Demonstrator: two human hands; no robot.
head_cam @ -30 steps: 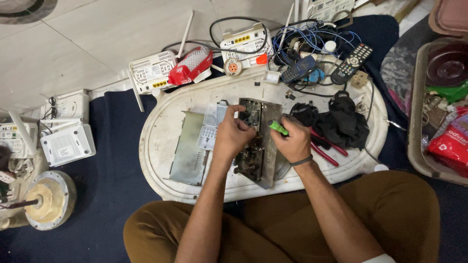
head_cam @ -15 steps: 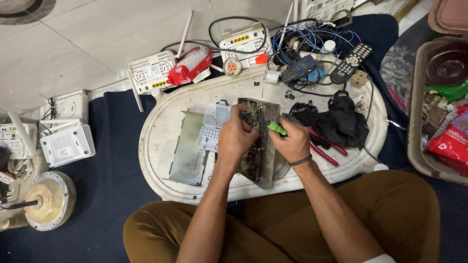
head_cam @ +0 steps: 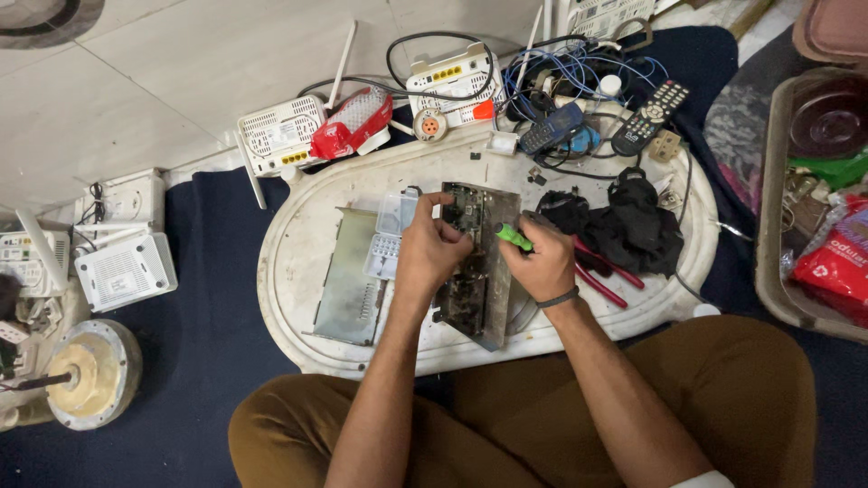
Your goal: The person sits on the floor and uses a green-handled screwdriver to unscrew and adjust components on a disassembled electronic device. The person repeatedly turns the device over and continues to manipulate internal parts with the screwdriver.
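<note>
An opened metal chassis with a circuit board (head_cam: 479, 262) lies on a white oval tray (head_cam: 298, 298) in front of me. My left hand (head_cam: 432, 248) pinches the board's upper left part with fingertips. My right hand (head_cam: 541, 262) grips a green-handled screwdriver (head_cam: 514, 237), its tip hidden at the board. A loose metal cover plate (head_cam: 348, 280) and a clear plastic parts box (head_cam: 391, 233) lie just left of the board.
Black cloth (head_cam: 633, 226) and red-handled pliers (head_cam: 610, 276) sit right of the board. White routers (head_cam: 280, 136), cables, a remote control (head_cam: 651, 116) and a red pouch (head_cam: 354, 122) crowd the tray's far edge. A bin (head_cam: 778, 271) stands right; more routers (head_cam: 122, 271) and a round motor (head_cam: 90, 370) left.
My hands stay on the board. The left hand's fingers shifted slightly along the board's upper edge, and the screwdriver stays at about the same place.
</note>
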